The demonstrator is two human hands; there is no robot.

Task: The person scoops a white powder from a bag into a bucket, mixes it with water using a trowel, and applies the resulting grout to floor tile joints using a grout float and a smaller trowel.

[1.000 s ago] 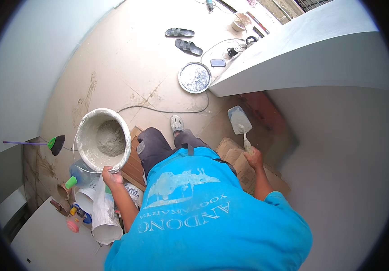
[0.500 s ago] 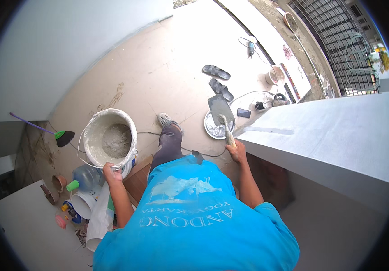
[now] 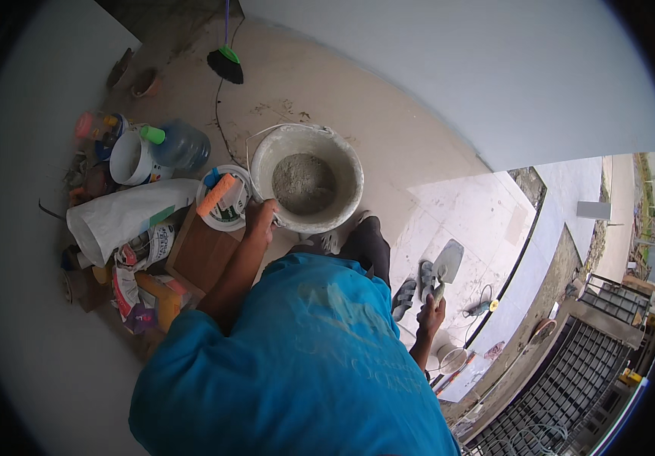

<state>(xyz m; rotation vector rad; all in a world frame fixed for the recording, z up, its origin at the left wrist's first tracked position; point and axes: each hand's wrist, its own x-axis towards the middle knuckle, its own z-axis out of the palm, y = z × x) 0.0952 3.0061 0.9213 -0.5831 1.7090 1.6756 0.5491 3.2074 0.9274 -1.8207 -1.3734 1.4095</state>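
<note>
Mortar bucket [image 3: 348, 171] is being held over the tiled floor [image 3: 396, 137], well in from its dark-trimmed right edge; the left hand [image 3: 261, 218] is gripping the near-left rim, presumably so that the upward-facing mouth is containing the grey mortar [image 3: 302, 184]. The right hand [image 3: 430, 313] is clasping the trowel [image 3: 449, 262] by its handle, probably leaving the blade unobstructed.

White bucket [image 3: 350, 176], smeared grey; grey mortar [image 3: 302, 182] inside. From it, nine o'clock: orange roller [image 3: 216, 195], white sack [image 3: 118, 214] with green patch. Eleven: black-and-green broom [image 3: 226, 67], purple-handled. Four: grey trowel [image 3: 449, 260]. Blue shirt [image 3: 282, 372], faded pale print across it.
</note>
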